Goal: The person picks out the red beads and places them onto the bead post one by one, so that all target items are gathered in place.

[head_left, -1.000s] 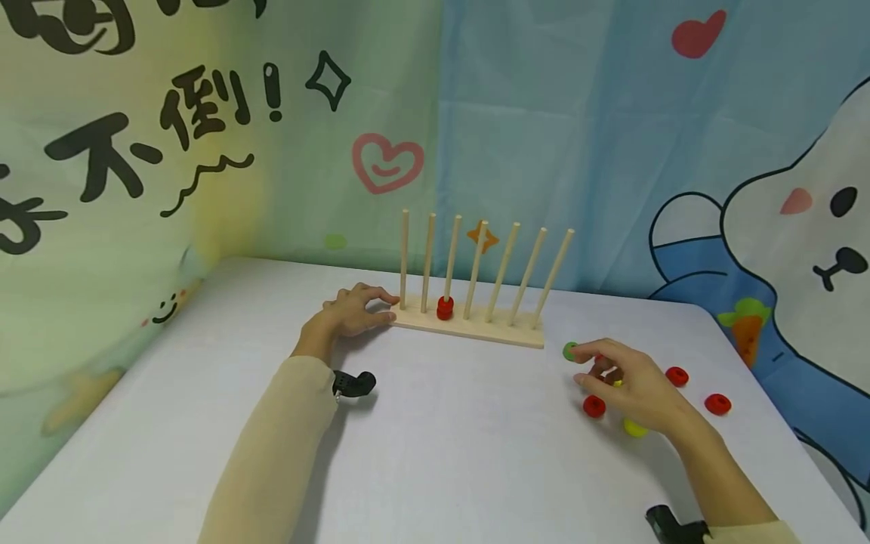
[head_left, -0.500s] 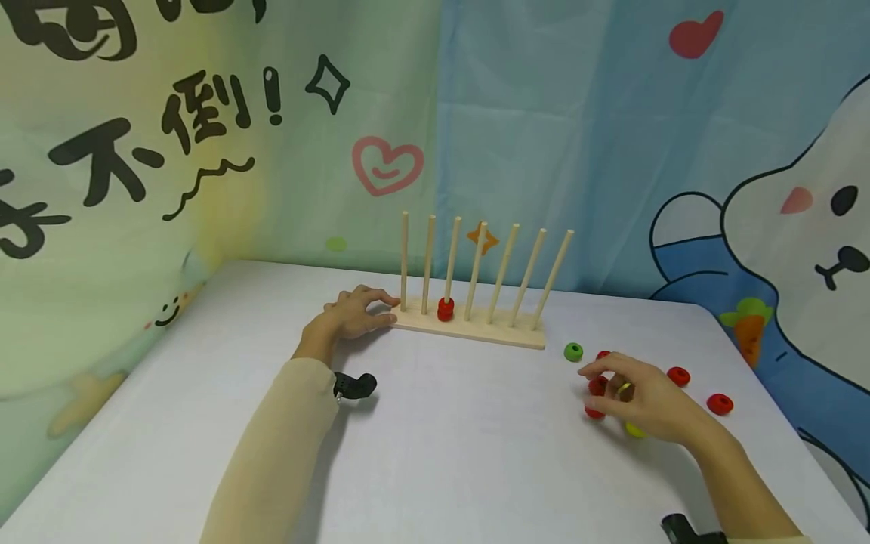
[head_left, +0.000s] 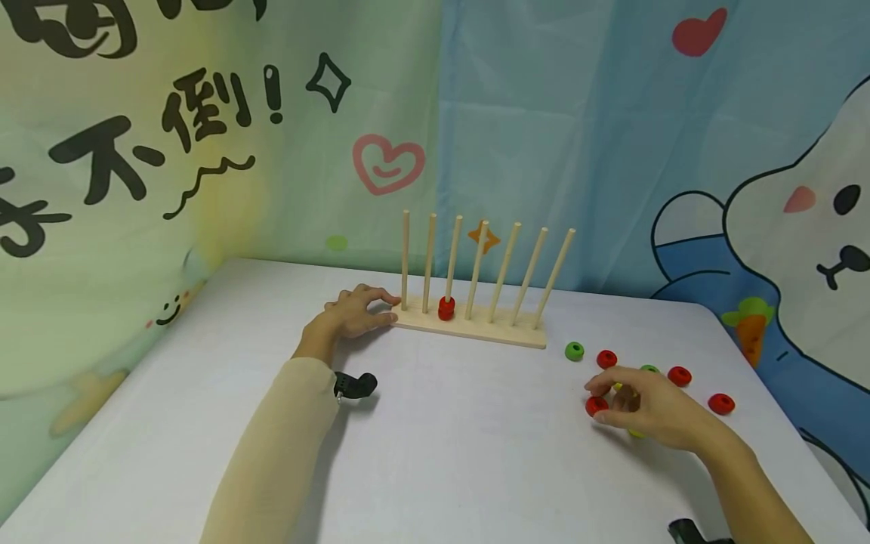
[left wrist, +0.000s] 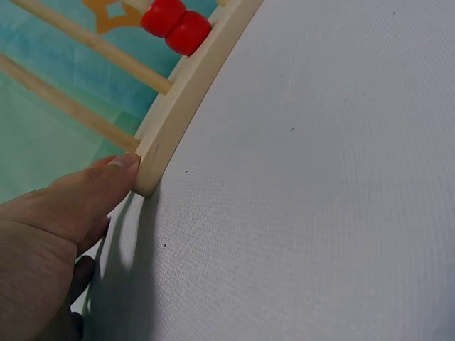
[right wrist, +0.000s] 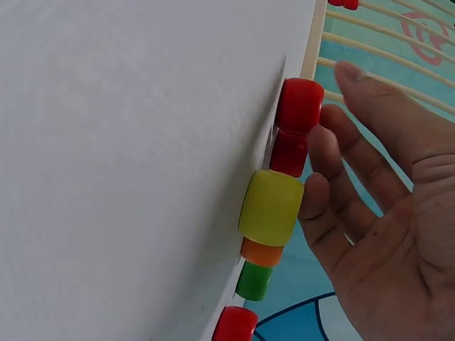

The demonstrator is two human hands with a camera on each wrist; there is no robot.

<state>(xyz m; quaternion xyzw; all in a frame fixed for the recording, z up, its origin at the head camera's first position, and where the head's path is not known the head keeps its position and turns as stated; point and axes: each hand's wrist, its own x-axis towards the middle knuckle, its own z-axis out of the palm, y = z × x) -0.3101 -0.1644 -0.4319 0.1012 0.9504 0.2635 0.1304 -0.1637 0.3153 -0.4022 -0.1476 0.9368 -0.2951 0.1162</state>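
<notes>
A wooden peg stand (head_left: 469,327) with a row of upright pegs stands at the back of the white table. Two red beads (head_left: 446,308) are stacked low on one peg. My left hand (head_left: 350,312) holds the stand's left end between thumb and index finger; in the left wrist view the thumb (left wrist: 106,186) lies against that end. My right hand (head_left: 652,408) is over the loose beads, thumb and fingers spread about a red bead (head_left: 596,406). In the right wrist view the thumb stands apart from this red bead (right wrist: 299,103), and a yellow bead (right wrist: 271,207) is beside the lower fingers.
A green bead (head_left: 574,350) and a red bead (head_left: 607,359) lie beyond my right hand. Further right are two more red beads, one (head_left: 680,376) nearer and another (head_left: 721,404) outward. A printed cloth (head_left: 530,113) hangs behind the table.
My right hand has moved away from the green bead, to the right and toward me, and its fingers now surround the near red bead. The left hand and stand have stayed put.
</notes>
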